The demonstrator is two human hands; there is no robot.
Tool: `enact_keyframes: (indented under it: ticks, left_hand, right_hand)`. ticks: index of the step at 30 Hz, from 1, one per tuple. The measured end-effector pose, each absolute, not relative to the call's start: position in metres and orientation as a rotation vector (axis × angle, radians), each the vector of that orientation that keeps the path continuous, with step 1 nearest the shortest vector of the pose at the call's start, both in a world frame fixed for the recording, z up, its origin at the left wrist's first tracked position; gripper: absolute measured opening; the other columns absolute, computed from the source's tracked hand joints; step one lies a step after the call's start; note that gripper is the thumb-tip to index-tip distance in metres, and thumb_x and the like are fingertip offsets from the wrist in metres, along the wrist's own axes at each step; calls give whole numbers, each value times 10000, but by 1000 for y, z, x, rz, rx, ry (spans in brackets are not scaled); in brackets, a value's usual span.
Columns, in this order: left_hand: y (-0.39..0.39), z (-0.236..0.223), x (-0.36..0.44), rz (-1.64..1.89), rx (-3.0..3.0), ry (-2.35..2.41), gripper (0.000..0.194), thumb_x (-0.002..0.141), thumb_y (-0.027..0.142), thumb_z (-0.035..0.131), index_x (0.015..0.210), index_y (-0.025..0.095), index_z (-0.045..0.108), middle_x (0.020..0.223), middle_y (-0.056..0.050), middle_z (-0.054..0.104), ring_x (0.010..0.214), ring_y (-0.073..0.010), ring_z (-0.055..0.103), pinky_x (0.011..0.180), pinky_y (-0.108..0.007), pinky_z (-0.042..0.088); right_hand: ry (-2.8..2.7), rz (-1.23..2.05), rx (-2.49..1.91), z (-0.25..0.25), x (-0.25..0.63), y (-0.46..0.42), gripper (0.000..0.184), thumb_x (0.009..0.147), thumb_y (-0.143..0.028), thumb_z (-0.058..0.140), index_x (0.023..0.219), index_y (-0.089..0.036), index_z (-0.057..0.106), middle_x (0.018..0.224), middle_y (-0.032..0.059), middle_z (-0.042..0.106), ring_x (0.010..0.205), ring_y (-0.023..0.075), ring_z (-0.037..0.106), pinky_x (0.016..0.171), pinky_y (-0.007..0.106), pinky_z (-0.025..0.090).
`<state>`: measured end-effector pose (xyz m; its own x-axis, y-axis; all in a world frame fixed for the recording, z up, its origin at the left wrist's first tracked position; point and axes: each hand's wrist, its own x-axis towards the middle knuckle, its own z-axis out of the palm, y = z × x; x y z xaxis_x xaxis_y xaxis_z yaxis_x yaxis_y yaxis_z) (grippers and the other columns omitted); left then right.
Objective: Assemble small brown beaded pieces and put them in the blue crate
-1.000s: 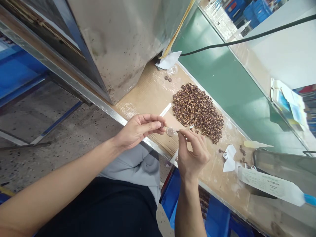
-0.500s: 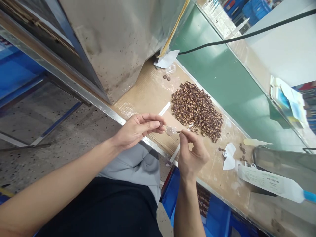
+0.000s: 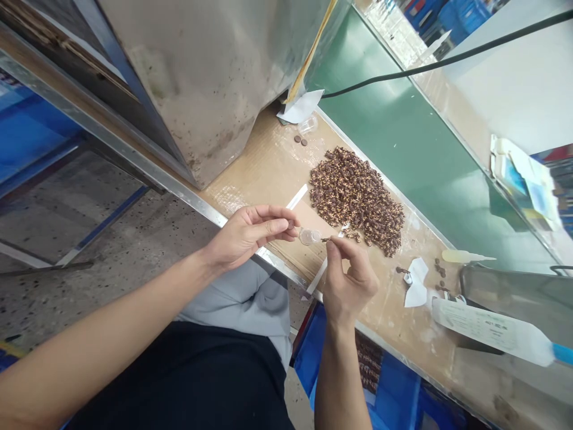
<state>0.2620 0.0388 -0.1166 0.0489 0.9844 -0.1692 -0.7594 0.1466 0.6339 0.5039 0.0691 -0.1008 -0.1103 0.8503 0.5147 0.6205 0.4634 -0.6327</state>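
Note:
My left hand [image 3: 255, 234] is closed in a pinch on a small brown disc [image 3: 290, 224], mostly covered by the fingertips. Across from it, my right hand [image 3: 349, 269] pinches a thin dark piece [image 3: 324, 240] between thumb and forefinger; its exact kind is too small to tell. Between the two sets of fingertips lies a small clear plastic cup [image 3: 310, 236], with the tip of the thin piece beside its narrow end. Beyond my hands, a large pile of small brown and brass-coloured parts [image 3: 356, 200] is heaped on the cardboard-covered bench [image 3: 264, 161].
A metal housing [image 3: 201, 77] stands on the left of the bench. Two brown discs [image 3: 301, 140] and another clear cup [image 3: 308, 124] lie near it. On the right are white paper [image 3: 417, 283], a labelled plastic bottle [image 3: 492, 328] and a yellowish dropper [image 3: 465, 257]. A blue bin [image 3: 394, 394] sits below.

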Motion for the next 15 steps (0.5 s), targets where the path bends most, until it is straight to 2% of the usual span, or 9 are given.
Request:
enact_keyframes:
  ticks: [4, 7, 12, 15]
  left_hand:
    - [36, -115, 263, 1381, 415, 651, 248, 944, 277, 1075, 1138, 157, 975, 1114, -103, 942, 953, -177, 897, 994, -267, 729]
    - [30, -111, 266, 1354, 389, 625, 232, 950, 271, 1073, 1127, 156, 974, 1107, -89, 939, 920, -156, 891, 949, -230, 734]
    - [19, -102, 279, 1285, 286, 546, 182, 957, 271, 1072, 1087, 189, 974, 1161, -94, 946, 955, -168, 906, 959, -227, 744]
    - [16, -99, 287, 1232, 233, 507, 188, 935, 269, 1092, 1064, 200, 974, 1104, -78, 948, 935, -168, 916, 923, -205, 742]
  right_hand:
    - [-1697, 376, -1289, -99, 504, 64, 108, 1128, -325, 868, 1167, -240, 921, 1123, 68, 905, 1018, 256, 844, 962, 420, 671]
    - [-1568, 378, -1251, -84, 499, 58, 88, 1100, -313, 906, 1150, -243, 925, 1090, 66, 897, 1003, 263, 855, 916, 417, 699]
    - [-1526, 485, -1180, -52, 488, 44, 61, 1082, -250, 918, 1134, -279, 930, 1082, 52, 895, 1001, 259, 867, 892, 413, 745]
    - [-1535, 609, -1126, -45, 483, 37, 111, 1078, -209, 913, 1148, -293, 930, 1099, 44, 900, 1021, 250, 874, 917, 403, 760]
